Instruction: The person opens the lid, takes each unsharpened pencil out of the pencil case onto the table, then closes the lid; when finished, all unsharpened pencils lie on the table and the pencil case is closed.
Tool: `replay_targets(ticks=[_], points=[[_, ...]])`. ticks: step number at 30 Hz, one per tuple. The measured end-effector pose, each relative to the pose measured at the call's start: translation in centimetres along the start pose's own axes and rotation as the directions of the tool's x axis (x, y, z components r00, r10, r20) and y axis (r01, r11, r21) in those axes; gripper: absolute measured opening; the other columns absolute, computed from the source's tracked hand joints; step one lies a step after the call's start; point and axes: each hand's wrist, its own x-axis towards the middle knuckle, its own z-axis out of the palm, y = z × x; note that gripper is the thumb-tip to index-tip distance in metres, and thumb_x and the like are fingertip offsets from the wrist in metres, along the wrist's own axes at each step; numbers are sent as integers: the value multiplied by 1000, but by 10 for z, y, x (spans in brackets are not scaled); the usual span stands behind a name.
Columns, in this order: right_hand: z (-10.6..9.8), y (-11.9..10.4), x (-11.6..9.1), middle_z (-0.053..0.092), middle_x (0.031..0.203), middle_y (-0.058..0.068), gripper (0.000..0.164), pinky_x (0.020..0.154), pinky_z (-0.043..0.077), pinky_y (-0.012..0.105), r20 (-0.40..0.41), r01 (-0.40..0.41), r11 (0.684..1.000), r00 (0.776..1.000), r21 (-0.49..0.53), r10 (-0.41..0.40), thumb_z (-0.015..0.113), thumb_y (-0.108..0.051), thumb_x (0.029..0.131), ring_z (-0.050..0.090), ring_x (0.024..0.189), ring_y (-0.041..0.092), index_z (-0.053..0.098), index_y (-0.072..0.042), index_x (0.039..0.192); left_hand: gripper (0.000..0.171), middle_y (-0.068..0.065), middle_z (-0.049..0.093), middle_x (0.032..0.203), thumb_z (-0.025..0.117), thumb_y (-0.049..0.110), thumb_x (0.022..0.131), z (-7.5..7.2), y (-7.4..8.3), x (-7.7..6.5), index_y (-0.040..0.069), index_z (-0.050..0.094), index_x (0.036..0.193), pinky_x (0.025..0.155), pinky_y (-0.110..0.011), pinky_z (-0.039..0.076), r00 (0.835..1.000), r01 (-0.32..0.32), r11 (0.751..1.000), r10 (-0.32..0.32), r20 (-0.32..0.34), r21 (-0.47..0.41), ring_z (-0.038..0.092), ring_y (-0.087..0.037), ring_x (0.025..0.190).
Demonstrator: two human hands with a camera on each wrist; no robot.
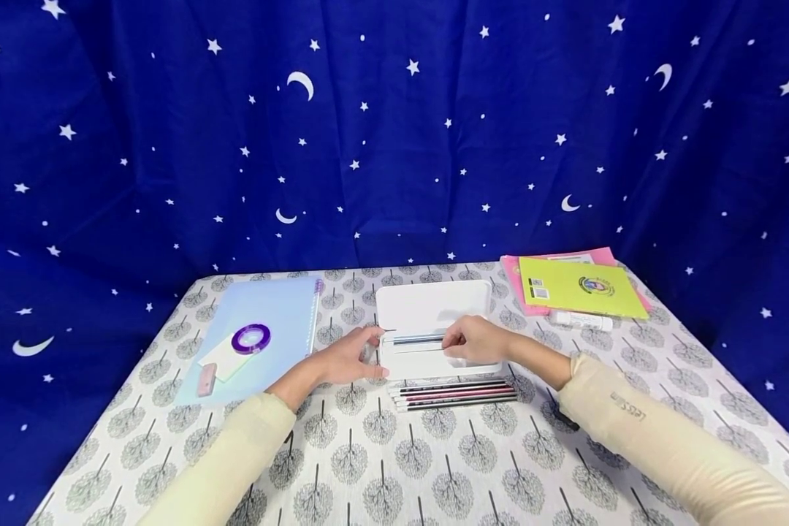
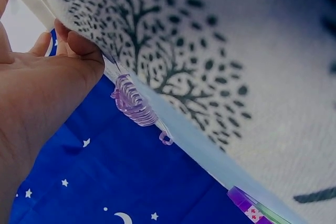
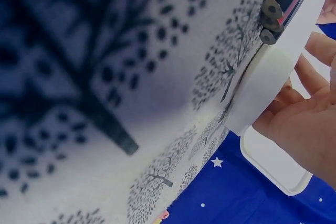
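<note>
Bracing the white case at its nine o'clock edge, the person's left hand has thumb and fingers spread apart, gripping nothing, presumably so that the case does not slide. From three o'clock the right hand reaches in over the case; its fingers are curled and seem to pinch one of the slim pencils inside near its end, though the hand covers that end, so whether it has hold of more than one is hard to tell. The case sits mid-surface, between both hands, its lid folded back toward twelve o'clock, which leaves the inside reachable from above. The pencils within lie lengthwise, likely because the long side suits them. Just beside the case at six o'clock, loose pencils lie side by side, handy for either hand. Well apart at nine o'clock, a light blue notebook bears a purple tape roll; between two and three o'clock lies a yellow-green booklet, seemingly kept aside for elbow room.
</note>
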Motion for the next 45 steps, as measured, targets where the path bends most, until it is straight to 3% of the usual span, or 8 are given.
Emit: replay_targets(ticks=[10,22,34,45], points=[[-1,-2,-2,65,75,-6,5,69,51,23,0,-15,1000,1000,-24,15,69,-6,89,57,70,5,70,-5,84,84,-9,49,140,75,38,86,1,1,0,12,32,153,96,-42,47,1000,-1,1000,1,4,3,55,-17,101],[0,-4,-2,71,80,0,4,69,55,24,-86,43,997,996,63,-37,72,-1,87,62,71,8,72,-1,91,83,-10,49,140,76,39,86,0,0,1,12,33,152,98,-44,46,1000,-6,1000,6,-1,6,54,-17,101],[-3,-10,-12,72,80,-1,7,71,55,26,-139,-19,998,990,59,27,76,-2,83,66,74,11,73,-5,88,84,-9,52,136,76,38,86,-1,1,0,12,32,153,95,-40,47,1000,-3,1000,3,11,-12,55,-16,100],[-3,-17,-22,70,79,1,6,59,53,25,-146,-7,996,989,94,21,77,-4,84,62,64,10,72,-6,88,83,-7,53,133,75,37,87,0,-1,1,13,31,153,96,-40,47,1000,1,1000,-1,11,-12,55,-16,102]])
